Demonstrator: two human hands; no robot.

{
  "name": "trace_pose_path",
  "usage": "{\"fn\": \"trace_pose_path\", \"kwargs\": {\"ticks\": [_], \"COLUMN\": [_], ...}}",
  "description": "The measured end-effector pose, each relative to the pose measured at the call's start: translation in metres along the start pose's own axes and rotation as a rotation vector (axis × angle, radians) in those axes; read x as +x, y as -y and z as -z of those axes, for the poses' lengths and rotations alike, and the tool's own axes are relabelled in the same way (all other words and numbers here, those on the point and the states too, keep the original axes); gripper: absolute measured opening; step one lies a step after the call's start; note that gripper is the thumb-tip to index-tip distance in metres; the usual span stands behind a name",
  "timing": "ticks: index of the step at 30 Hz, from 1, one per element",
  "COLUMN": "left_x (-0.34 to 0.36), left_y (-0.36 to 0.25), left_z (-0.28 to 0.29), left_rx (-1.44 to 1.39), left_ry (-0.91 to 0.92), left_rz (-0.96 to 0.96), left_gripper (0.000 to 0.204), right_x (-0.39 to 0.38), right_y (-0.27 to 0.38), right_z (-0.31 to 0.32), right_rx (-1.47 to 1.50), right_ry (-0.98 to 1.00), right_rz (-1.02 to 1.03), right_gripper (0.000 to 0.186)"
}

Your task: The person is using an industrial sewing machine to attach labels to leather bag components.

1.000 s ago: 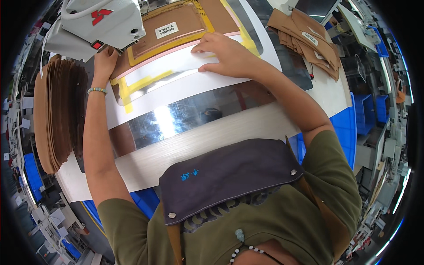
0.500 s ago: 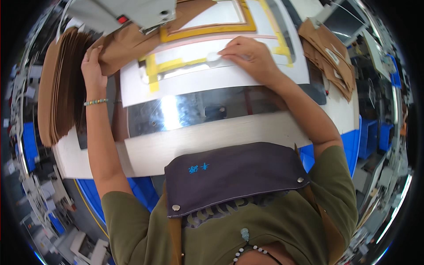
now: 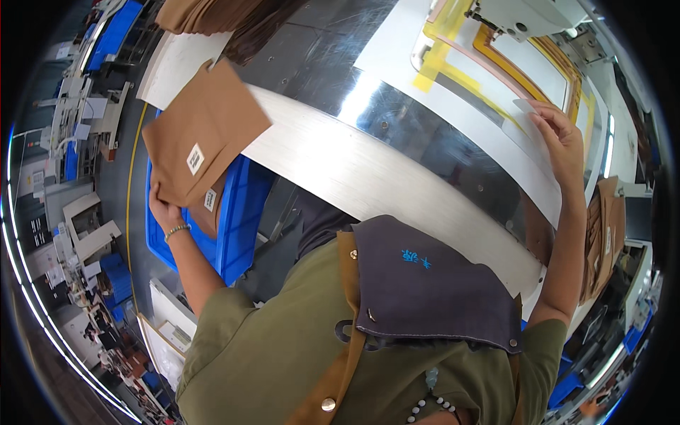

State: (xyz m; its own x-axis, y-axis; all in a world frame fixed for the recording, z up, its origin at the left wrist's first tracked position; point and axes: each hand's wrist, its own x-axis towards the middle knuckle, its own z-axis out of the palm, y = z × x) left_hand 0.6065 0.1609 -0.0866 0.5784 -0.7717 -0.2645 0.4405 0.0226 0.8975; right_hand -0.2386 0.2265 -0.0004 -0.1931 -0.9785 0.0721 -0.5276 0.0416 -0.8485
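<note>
My left hand (image 3: 166,209) grips the lower edge of a flat brown fabric piece (image 3: 205,127) with a small white label. It holds the piece at the left, over a blue bin (image 3: 241,234) in which another labelled brown piece (image 3: 210,202) shows. At the right, my right hand (image 3: 564,145) is closed in a pinch at a small whitish flat piece (image 3: 524,106), too small to name. Beneath that hand lies a white sheet (image 3: 489,127) with yellow tape (image 3: 460,74) and a yellow-rimmed frame (image 3: 492,53).
A white machine head (image 3: 528,18) stands over the frame at the top right. Stacked brown fabric pieces (image 3: 227,14) hang at the top left; more brown pieces (image 3: 603,237) lie at the right. A shiny metal plate (image 3: 397,127) covers the table behind its pale front edge (image 3: 319,156).
My left hand has drawn the brown fabric out from by the machine and swung it left and nearer, over the blue bin. My right hand keeps its pinch by the sheet. The view has turned left.
</note>
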Motion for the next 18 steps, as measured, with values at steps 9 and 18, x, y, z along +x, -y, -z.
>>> {"fn": "trace_pose_path", "kwargs": {"ticks": [9,18], "left_x": [-0.006,0.044], "left_y": [0.093,0.046], "left_z": [0.198,-0.019], "left_rx": [0.096,1.238], "left_ry": [-0.452,-0.42], "left_rz": [0.23,-1.341], "left_gripper": [0.045,0.039], "right_x": [0.001,0.073], "right_y": [-0.015,-0.017], "right_z": [0.023,0.076], "right_rx": [-0.114,-0.418], "right_ry": [0.009,-0.043], "right_rz": [0.104,0.109], "right_gripper": [0.019,0.021]}}
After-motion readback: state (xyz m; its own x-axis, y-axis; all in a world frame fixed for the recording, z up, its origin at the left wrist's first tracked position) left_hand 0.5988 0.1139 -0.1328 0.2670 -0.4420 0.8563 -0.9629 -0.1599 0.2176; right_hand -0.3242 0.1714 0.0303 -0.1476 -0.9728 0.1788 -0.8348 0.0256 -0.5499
